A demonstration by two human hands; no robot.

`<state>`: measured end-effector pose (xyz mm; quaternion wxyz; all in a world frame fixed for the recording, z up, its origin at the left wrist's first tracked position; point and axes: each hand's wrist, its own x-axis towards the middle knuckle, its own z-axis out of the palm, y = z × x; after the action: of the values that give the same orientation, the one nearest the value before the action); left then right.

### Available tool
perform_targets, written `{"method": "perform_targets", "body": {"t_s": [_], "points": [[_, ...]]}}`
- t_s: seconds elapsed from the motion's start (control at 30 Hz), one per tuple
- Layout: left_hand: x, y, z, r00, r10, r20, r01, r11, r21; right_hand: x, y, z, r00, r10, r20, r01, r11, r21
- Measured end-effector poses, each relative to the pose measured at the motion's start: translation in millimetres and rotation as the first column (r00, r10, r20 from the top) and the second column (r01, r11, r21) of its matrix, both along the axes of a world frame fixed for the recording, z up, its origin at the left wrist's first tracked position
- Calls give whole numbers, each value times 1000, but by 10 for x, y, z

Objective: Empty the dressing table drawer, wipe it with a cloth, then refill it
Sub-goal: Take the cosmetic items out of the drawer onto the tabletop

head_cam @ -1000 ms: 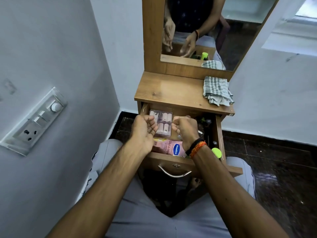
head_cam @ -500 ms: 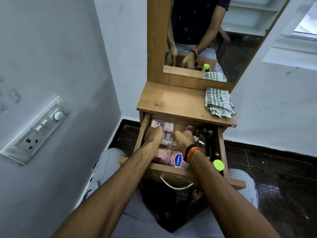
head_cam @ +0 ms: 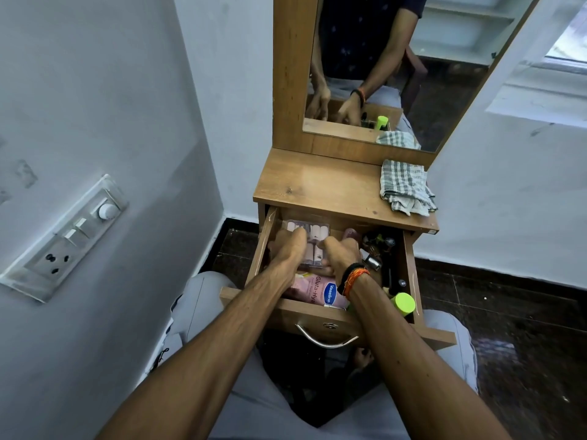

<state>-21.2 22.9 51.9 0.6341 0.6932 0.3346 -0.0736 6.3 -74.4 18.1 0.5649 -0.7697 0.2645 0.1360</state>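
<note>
The wooden dressing table drawer point(head_cam: 320, 319) stands pulled out and full. Both hands are down inside it on a clear plastic box of pale rollers point(head_cam: 317, 233). My left hand point(head_cam: 290, 249) grips the box's left side and my right hand point(head_cam: 341, 254), with a black and orange wristband, grips its right side. Below them lies a pink Vaseline tube point(head_cam: 317, 290). A lime-green cap point(head_cam: 402, 303) and dark small items point(head_cam: 378, 246) fill the drawer's right part. A checked grey cloth point(head_cam: 405, 187) lies on the tabletop point(head_cam: 317, 185) at the right.
A mirror point(head_cam: 397, 58) rises behind the tabletop and reflects my arms. A white wall with a switch panel point(head_cam: 66, 236) is close on the left. Another white wall is on the right, above dark floor tiles point(head_cam: 524, 328). My knees flank the drawer.
Both hands have dropped from above the drawer down into it and closed on the sides of the roller box. The view has tilted slightly up the mirror.
</note>
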Motion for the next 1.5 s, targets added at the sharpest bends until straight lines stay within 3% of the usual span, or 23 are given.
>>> {"method": "perform_targets", "body": {"t_s": [0.13, 0.23, 0.4, 0.57, 0.73, 1.07, 1.3, 1.5], "points": [[-34, 32, -16, 998, -56, 36, 52, 993, 109, 196, -84, -338, 1000, -25, 12, 25, 999, -21], [-68, 40, -10, 991, -110, 82, 94, 979, 179, 158, -109, -241, 997, -69, 21, 70, 997, -37], [-100, 37, 33, 985, -53, 162, 11, 967, 254, 68, -181, -165, 995, -95, 20, 94, 995, 11], [-189, 96, 47, 979, 97, 177, -103, 994, 24, -116, -202, 99, 986, -166, 10, 161, 971, 178], [-330, 124, 40, 941, 299, 157, -263, 940, -217, -360, -254, 235, 990, -139, 0, 131, 937, 323], [-610, 166, 135, 873, 426, 236, -335, 877, -345, -692, -295, 585, 987, -87, 137, 26, 917, 397], [-314, 273, 383, 834, 387, 394, -325, 921, -216, -306, -163, 787, 954, -42, 296, -38, 965, 258], [228, 417, 462, 863, 290, 413, -261, 957, -126, 187, 54, 902, 916, 0, 402, -2, 1000, 5]]}}
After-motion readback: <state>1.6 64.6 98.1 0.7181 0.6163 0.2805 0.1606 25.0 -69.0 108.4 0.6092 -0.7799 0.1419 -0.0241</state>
